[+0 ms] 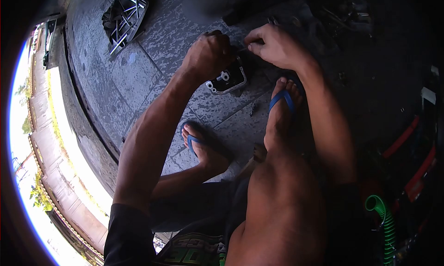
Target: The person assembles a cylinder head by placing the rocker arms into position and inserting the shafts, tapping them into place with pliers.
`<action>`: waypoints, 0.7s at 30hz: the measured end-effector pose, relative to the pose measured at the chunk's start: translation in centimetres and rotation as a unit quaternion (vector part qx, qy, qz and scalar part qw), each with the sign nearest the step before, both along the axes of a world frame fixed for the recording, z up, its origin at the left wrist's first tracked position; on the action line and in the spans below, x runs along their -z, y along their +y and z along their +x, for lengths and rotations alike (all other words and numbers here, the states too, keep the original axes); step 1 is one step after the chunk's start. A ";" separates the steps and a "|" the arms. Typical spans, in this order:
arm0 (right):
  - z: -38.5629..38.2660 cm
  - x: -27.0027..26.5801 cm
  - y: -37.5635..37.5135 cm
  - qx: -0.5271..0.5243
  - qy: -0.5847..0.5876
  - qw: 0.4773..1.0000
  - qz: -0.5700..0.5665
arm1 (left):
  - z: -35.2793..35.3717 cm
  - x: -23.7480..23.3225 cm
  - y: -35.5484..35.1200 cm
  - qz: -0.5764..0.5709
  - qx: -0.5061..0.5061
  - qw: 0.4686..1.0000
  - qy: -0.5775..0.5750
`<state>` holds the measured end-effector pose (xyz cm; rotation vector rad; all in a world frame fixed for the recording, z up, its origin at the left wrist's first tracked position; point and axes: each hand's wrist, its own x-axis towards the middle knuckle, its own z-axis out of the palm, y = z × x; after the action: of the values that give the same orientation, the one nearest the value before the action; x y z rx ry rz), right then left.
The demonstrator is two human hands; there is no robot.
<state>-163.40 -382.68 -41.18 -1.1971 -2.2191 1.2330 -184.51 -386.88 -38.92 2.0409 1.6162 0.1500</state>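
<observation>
A metal engine part, with a silvery rim and a dark hollow inside, rests on the tiled floor between my feet. My left hand is closed in a fist over its upper left side and covers part of it. Whatever that fist holds, if anything, is hidden. To the right, my right hand is curled, with thumb and forefinger drawn together just above the part's upper right. I cannot make out what lies between those fingertips in the shadow.
Metal rods on a dark frame lie at the upper left. Blue flip-flops are on my feet. Dark parts lie in shadow at the upper right. A green coiled hose and red bars stand at the right. The floor's edge runs along the left.
</observation>
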 end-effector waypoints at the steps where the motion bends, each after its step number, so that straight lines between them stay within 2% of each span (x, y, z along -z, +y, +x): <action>1: -0.4 -0.2 0.0 0.001 0.001 1.000 0.000 | -0.1 0.1 0.0 0.011 0.003 1.000 -0.003; 3: -1.3 -0.4 0.2 -0.074 -0.177 0.980 0.060 | 0.0 0.3 0.0 0.023 0.010 1.000 -0.010; 4: -1.5 -0.7 0.2 -0.072 -0.195 0.976 0.066 | -0.2 0.3 0.0 0.035 0.036 0.999 -0.018; 5: -1.4 -0.8 0.3 -0.073 -0.197 0.976 0.066 | -0.3 0.3 0.0 0.048 0.059 0.997 -0.024; 7: -1.6 -1.0 0.6 -0.073 -0.180 0.961 0.195 | -0.5 0.1 0.0 0.038 0.076 0.996 -0.032; 8: -1.6 -1.3 0.7 -0.074 -0.179 0.961 0.196 | -0.6 -0.2 0.1 0.030 0.096 0.994 -0.040; 10: -1.5 -1.8 0.8 -0.104 -0.182 0.936 0.282 | -0.9 -0.6 0.3 0.013 0.104 0.994 -0.028; 13: -1.2 -0.6 0.6 -0.101 -0.152 0.919 0.349 | -0.9 -0.6 0.7 -0.007 0.104 0.995 -0.011; 15: -1.2 0.4 0.3 -0.086 -0.136 0.922 0.353 | -1.0 -0.4 0.8 -0.010 0.094 0.995 -0.003; 17: -1.4 0.4 0.0 -0.068 -0.120 0.924 0.356 | -1.0 -0.3 0.8 -0.045 0.022 0.997 -0.056; 21: -2.2 -0.6 -0.8 -0.109 -0.172 0.919 0.337 | -0.6 -0.8 0.7 -0.053 0.016 0.998 -0.037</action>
<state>-165.55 -383.43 -40.56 -0.9392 -2.7493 0.2390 -185.15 -386.19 -38.12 1.9557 1.5138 0.1239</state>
